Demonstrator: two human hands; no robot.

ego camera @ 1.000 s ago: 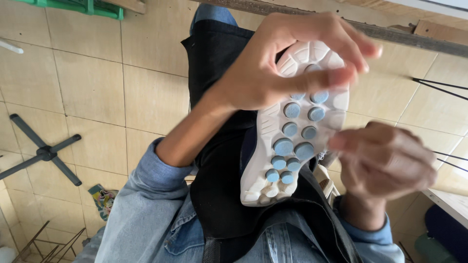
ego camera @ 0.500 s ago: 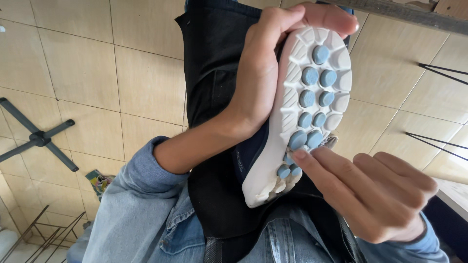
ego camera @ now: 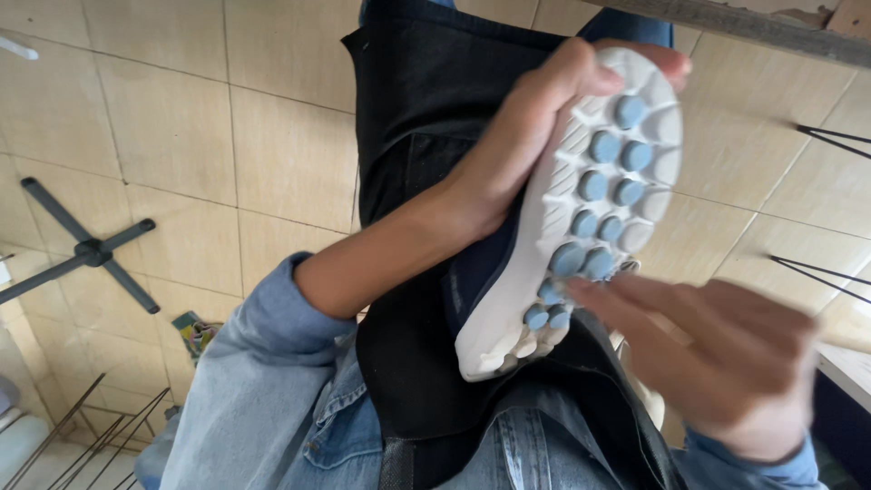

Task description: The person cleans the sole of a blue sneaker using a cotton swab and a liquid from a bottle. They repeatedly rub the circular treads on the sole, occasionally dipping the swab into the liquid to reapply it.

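The left hand point(ego camera: 535, 136) clamps a navy shoe point(ego camera: 581, 209) over the lap, white sole with blue studs turned up for inspection, while the right hand point(ego camera: 726, 354), fingers spread and holding nothing, touches the heel studs.

Left hand point(ego camera: 522, 136): raised, wrist bent, palm and thumb pressed along one side of a shoe point(ego camera: 581, 209), fingertips curling over its far end at the top. Grip closed around it. Left forearm point(ego camera: 381, 259): bare, running diagonally down to a rolled denim sleeve point(ego camera: 272, 327) at the elbow.

Right hand point(ego camera: 726, 354): lower, blurred, palm turned inward, fingers extended and held loosely together, pointing left. Fingertips point(ego camera: 590, 295) at the shoe's underside near its lower half (contact cannot be told for the blur). Nothing gripped. Right wrist: emerges from a denim cuff point(ego camera: 771, 458) at the lower edge of the view.
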